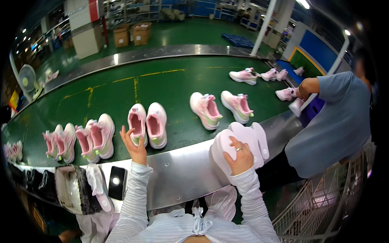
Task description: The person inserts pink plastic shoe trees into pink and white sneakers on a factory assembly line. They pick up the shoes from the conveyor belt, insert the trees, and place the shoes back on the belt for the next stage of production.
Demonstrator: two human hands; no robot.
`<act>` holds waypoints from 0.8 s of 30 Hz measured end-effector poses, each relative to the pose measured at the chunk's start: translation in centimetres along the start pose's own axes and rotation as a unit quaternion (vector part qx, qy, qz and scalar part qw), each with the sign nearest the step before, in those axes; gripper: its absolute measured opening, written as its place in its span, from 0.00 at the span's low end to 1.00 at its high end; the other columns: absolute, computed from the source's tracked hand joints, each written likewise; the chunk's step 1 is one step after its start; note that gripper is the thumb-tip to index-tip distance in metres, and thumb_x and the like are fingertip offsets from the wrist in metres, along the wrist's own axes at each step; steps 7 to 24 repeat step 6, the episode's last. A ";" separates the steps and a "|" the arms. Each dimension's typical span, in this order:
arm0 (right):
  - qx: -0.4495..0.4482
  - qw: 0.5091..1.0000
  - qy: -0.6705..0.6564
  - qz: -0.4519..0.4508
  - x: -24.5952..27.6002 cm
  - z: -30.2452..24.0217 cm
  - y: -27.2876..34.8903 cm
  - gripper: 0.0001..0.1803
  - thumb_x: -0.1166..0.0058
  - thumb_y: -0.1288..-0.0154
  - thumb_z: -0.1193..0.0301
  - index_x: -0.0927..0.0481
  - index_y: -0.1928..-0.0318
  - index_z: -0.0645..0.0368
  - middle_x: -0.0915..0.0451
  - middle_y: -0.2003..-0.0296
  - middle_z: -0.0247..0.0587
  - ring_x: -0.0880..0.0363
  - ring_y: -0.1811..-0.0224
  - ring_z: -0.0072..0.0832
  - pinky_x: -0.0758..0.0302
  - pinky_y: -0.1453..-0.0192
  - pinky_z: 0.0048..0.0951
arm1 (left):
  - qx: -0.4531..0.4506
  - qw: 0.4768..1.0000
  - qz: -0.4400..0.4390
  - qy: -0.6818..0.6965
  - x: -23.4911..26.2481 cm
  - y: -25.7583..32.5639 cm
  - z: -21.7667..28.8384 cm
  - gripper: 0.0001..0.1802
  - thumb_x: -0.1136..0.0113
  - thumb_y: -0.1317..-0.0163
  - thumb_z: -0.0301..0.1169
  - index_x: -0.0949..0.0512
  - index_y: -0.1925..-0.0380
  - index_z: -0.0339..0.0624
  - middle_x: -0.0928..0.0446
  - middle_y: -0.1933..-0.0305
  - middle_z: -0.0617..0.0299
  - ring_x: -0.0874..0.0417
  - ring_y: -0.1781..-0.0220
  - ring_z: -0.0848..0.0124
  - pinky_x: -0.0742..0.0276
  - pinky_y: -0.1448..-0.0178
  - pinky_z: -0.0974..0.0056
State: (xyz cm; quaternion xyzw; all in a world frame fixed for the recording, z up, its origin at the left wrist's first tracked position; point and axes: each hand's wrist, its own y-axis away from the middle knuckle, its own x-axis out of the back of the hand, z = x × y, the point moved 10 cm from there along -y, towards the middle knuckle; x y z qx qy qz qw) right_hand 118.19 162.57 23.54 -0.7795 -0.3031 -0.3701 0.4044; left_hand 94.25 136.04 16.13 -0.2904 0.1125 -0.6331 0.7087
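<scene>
My left hand (pixel 136 149), its fingers spread, is at the heel of a pink and white sneaker (pixel 138 119); whether the fingertips touch it I cannot tell. That sneaker's mate (pixel 157 125) stands close on its right, toe pointing away from me. On the metal ledge to the right lies a spread stack of pale insoles (pixel 260 139). My right hand (pixel 240 157), wearing a ring, has its fingers bent onto the nearest insole (pixel 221 148) of that stack. Another pair, a left sneaker (pixel 205 110) and a right sneaker (pixel 236 106), stands beyond the insoles.
More sneakers (pixel 101 135) line the green belt (pixel 170 85) at left. A phone (pixel 117 183), loose insoles (pixel 97 184) and a worn box (pixel 69 188) rest on the near ledge (pixel 174 178). A co-worker in grey (pixel 330 121) handles shoes at right, beside a wire cart (pixel 316 202).
</scene>
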 end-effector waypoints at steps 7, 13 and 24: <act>-0.121 0.950 0.169 -0.234 -2.6 8.0 3.1 0.38 0.42 0.56 0.55 0.39 0.43 0.51 0.28 0.59 0.44 0.28 0.57 0.40 0.28 0.60 0.37 | -0.145 0.922 -0.347 0.089 -18.1 4.7 10.3 0.24 0.42 0.54 0.28 0.32 0.54 0.42 0.37 0.44 0.50 0.48 0.35 0.50 0.52 0.35 0.54; -0.121 0.950 0.169 -0.234 -2.6 8.0 3.1 0.38 0.42 0.56 0.55 0.39 0.43 0.51 0.28 0.59 0.44 0.28 0.57 0.40 0.28 0.60 0.37 | -0.145 0.922 -0.347 0.089 -18.1 4.7 10.3 0.24 0.42 0.54 0.28 0.32 0.54 0.42 0.37 0.44 0.50 0.48 0.35 0.50 0.52 0.35 0.54; -0.121 0.950 0.169 -0.234 -2.6 8.0 3.1 0.38 0.42 0.56 0.55 0.39 0.43 0.51 0.28 0.59 0.44 0.28 0.57 0.40 0.28 0.60 0.37 | -0.145 0.922 -0.347 0.089 -18.1 4.7 10.3 0.24 0.42 0.54 0.28 0.32 0.54 0.42 0.37 0.44 0.50 0.48 0.35 0.50 0.52 0.35 0.54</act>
